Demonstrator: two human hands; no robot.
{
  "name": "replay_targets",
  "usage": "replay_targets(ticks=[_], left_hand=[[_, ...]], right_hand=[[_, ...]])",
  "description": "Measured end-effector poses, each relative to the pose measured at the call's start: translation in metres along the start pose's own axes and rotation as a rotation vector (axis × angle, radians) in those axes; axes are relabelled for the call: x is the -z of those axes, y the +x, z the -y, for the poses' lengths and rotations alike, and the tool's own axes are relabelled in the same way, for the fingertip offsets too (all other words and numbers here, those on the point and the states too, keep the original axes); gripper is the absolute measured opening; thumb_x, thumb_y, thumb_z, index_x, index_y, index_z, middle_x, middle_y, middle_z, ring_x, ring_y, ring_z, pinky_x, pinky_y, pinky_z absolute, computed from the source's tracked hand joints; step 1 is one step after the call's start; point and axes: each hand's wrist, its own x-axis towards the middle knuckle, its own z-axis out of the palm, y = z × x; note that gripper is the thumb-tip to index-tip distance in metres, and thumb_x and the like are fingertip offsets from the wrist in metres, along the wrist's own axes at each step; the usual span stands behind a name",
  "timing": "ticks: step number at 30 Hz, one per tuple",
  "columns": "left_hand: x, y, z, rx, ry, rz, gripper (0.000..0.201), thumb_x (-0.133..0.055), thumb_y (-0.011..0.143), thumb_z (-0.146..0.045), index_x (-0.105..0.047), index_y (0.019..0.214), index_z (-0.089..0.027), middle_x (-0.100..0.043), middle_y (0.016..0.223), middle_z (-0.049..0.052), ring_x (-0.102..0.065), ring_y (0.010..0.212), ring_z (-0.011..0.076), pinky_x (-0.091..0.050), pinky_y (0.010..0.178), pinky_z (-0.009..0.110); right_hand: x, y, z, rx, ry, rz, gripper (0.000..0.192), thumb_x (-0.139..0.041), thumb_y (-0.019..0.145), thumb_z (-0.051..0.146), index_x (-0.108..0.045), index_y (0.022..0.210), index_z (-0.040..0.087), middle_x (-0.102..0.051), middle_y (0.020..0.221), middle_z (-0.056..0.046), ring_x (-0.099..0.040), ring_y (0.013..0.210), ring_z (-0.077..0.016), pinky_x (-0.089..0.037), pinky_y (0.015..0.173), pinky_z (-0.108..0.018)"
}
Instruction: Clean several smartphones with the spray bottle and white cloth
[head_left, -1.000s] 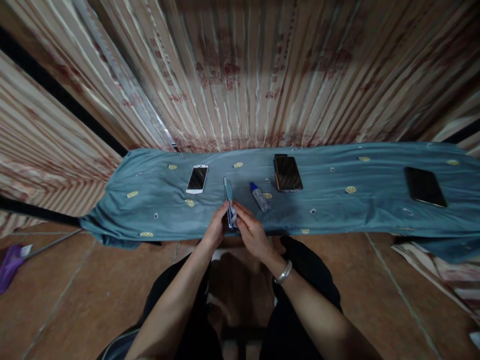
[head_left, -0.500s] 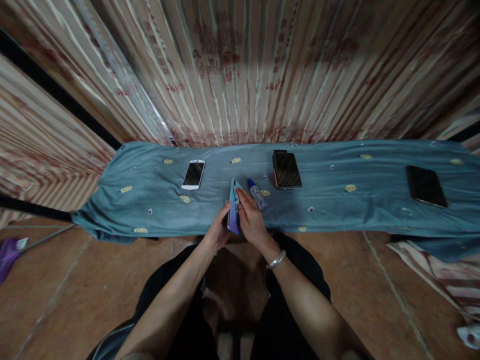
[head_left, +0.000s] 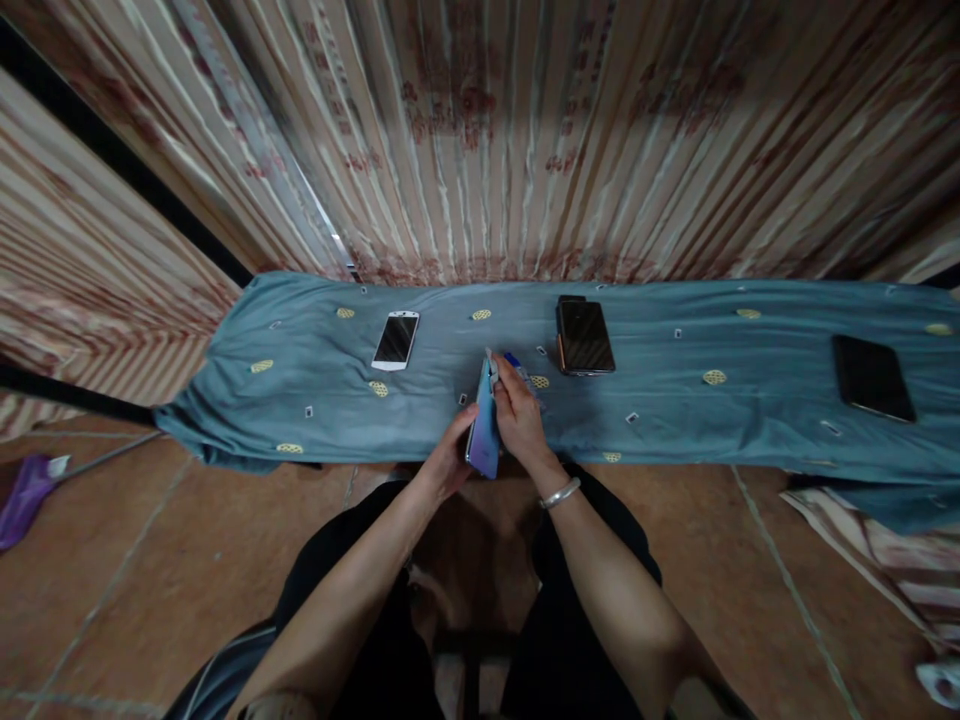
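Observation:
My left hand [head_left: 452,450] grips a blue-to-purple phone [head_left: 484,430] by its lower left edge, tilted on its side above the front of the bench. Against the upper part of the phone's back, my right hand [head_left: 520,408] presses a small pale grey cloth [head_left: 492,370], its fingers bent together over it. Most of the cloth is hidden by those fingers. Just behind the right hand lies a clear bottle with a blue cap [head_left: 513,360], largely covered by the hand. A white phone [head_left: 396,341] with a dark screen rests to the left.
A teal cloth with yellow prints [head_left: 660,420] covers the long bench. Dark phones, seemingly stacked, [head_left: 586,338] lie right of my hands, and a black tablet-like device [head_left: 874,378] sits far right. Striped curtains [head_left: 480,180] hang behind. A purple object [head_left: 26,500] is on the floor at left.
The phone has turned so more of its blue-purple back faces up. My right hand has slid up toward its top edge, now covering more of the bottle. The view has shifted slightly.

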Motion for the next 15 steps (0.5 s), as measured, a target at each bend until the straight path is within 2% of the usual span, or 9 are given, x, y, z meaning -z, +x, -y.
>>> replay_targets(ticks=[5,10,15], left_hand=[[0.002,-0.002,-0.002,0.015,0.003,-0.031,0.035,-0.079,0.067,-0.048,-0.070,0.082,-0.018,-0.072,0.072,0.003,-0.071,0.087,0.0261,-0.055,0.080,0.036],[0.001,-0.004,-0.007,-0.049,-0.026,-0.001,0.037,-0.079,0.066,-0.048,-0.072,0.086,-0.017,-0.075,0.084,0.005,-0.069,0.102,0.0294,-0.054,0.085,0.037],[0.002,-0.004,-0.007,-0.091,-0.023,-0.015,0.038,-0.079,0.066,-0.047,-0.073,0.089,-0.017,-0.076,0.088,0.006,-0.068,0.104,0.0289,-0.052,0.089,0.036]], right_hand=[[0.002,0.000,0.007,0.050,-0.012,0.023,0.052,-0.036,0.095,0.025,-0.051,0.145,0.027,-0.054,0.150,-0.002,-0.044,0.143,-0.0187,-0.029,0.123,-0.045],[-0.002,-0.006,0.015,0.103,0.001,0.053,0.052,-0.035,0.095,0.024,-0.052,0.144,0.025,-0.052,0.151,-0.002,-0.043,0.144,-0.0191,-0.029,0.124,-0.044],[-0.005,-0.008,0.016,0.107,0.027,0.072,0.052,-0.035,0.096,0.025,-0.052,0.145,0.026,-0.052,0.152,-0.002,-0.042,0.145,-0.0188,-0.028,0.125,-0.044]])
